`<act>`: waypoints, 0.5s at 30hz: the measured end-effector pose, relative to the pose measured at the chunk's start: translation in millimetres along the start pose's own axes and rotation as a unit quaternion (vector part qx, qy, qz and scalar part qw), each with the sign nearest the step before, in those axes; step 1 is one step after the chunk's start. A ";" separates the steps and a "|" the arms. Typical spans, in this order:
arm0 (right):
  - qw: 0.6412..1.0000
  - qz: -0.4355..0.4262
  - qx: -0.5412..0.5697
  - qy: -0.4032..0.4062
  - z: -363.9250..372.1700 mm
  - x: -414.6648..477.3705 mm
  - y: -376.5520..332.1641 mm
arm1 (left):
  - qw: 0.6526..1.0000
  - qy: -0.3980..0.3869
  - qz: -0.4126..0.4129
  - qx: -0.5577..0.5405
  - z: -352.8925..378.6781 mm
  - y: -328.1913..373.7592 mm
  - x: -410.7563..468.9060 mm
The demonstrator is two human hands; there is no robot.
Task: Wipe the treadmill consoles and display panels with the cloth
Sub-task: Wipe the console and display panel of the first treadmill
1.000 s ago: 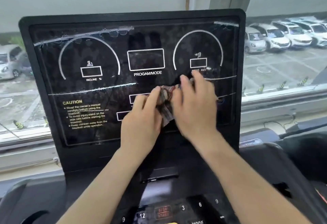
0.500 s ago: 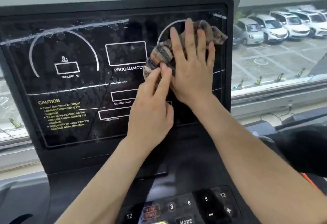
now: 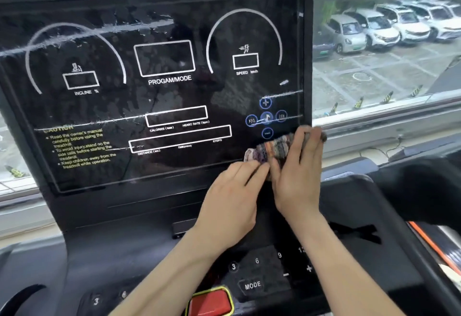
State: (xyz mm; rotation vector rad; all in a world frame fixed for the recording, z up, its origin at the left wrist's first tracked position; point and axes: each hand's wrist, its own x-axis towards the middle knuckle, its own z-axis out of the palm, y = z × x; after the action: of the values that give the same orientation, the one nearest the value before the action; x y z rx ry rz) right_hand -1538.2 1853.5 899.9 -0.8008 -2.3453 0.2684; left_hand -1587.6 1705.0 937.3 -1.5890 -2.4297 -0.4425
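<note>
Right hand [image 3: 299, 183]: the fingers [image 3: 310, 146] lie straight and close together, flat on the cloth [image 3: 272, 149] and pressing it to the panel [image 3: 174, 96]. The thumb runs along the cloth's lower edge. Nothing is gripped.

Left hand [image 3: 232, 206]: the fingers [image 3: 245, 169] are straight, and their tips touch the cloth's lower left end, just beside the right thumb. Whether they pinch the fabric cannot be told.

Cloth: a striped, bunched roll lying across the panel's lower right corner, just below the round minus key [image 3: 267, 133]. Its right end and the right fingertips reach over the bezel [image 3: 307, 41] at the panel's right edge. The panel's lower border runs just under the left fingertips.

Open room: to the left and above the cloth lies the whole dark face of the panel, with the SPEED, PROGAM/MODE and INCLINE fields and the yellow CAUTION text [image 3: 79, 144]. Pale streaks cross the face at upper left and along the middle. To the right the bezel ends, and beyond it is the sill [image 3: 374, 116] of a window [image 3: 386, 66] with parked cars [image 3: 374, 28] outside.

Below the wrists the console [image 3: 124, 253] slopes toward the viewer. It carries number keys [image 3: 257, 260], a MODE key [image 3: 252, 285] and a red button [image 3: 212, 303]. Both forearms cross above it.
</note>
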 end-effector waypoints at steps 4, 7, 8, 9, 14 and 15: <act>0.990 0.034 -0.062 -0.123 8.6 -51.5 27.9 | 0.999 -0.025 0.023 0.016 17.8 13.9 -3.4; 0.978 0.049 -0.078 -0.188 -3.3 -79.2 43.2 | 0.997 -0.060 0.050 0.029 35.0 25.1 -6.9; 0.977 0.033 -0.096 -0.189 -8.6 -87.7 47.1 | 0.995 -0.072 0.055 0.031 42.2 28.3 -11.3; 0.974 0.022 -0.110 -0.195 -14.8 -95.3 48.8 | 0.994 -0.086 0.056 0.028 48.3 31.5 -17.0; 0.957 -0.020 -0.155 -0.244 -32.0 -132.5 56.7 | 0.995 -0.087 0.052 -0.010 54.2 44.4 -51.4; 0.959 -0.022 -0.162 -0.234 -38.5 -138.0 53.2 | 0.995 -0.090 0.043 -0.009 52.8 46.3 -58.2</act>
State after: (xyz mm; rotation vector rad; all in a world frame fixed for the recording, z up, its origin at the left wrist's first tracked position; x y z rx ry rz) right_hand -1404.1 1811.3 839.8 -0.9139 -2.9001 0.0540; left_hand -1522.2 1691.4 875.1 -1.8063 -2.4785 -0.3186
